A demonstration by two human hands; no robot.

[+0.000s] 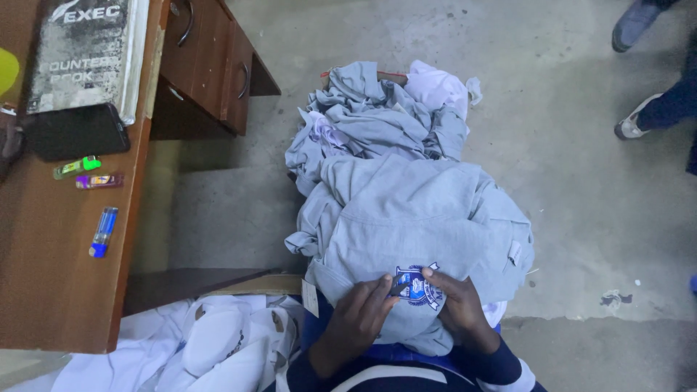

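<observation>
- The left hand (359, 305) lies on a grey garment (425, 225) spread over the person's lap, fingers pressed together and pinching the left edge of a dark blue embroidered badge (415, 284).
- The right hand (454, 301) rests on the same garment just right of the badge, fingers curled, with the fingertips (428, 273) touching the badge's upper right corner.
- The badge sits on the lower front of the grey garment, between the two hands.
- Behind that garment, farther from the person, a pile of grey clothes (370, 120) is heaped on the concrete floor (581, 181), with a pale lilac piece (439, 87) at its top right.
- White garments (210, 341) lie bunched at the lower left, beside the person's knee.
- A wooden desk (51, 276) stands at the left; on it lie a dark phone (76, 131), a worn book (83, 51) and three lighters: green (76, 167), purple (99, 181) and blue (103, 231).
- The desk's drawers (210, 58) with curved handles face the clothes pile.
- Another person's shoes (632, 127) show at the upper right edge, well apart from the hands.
</observation>
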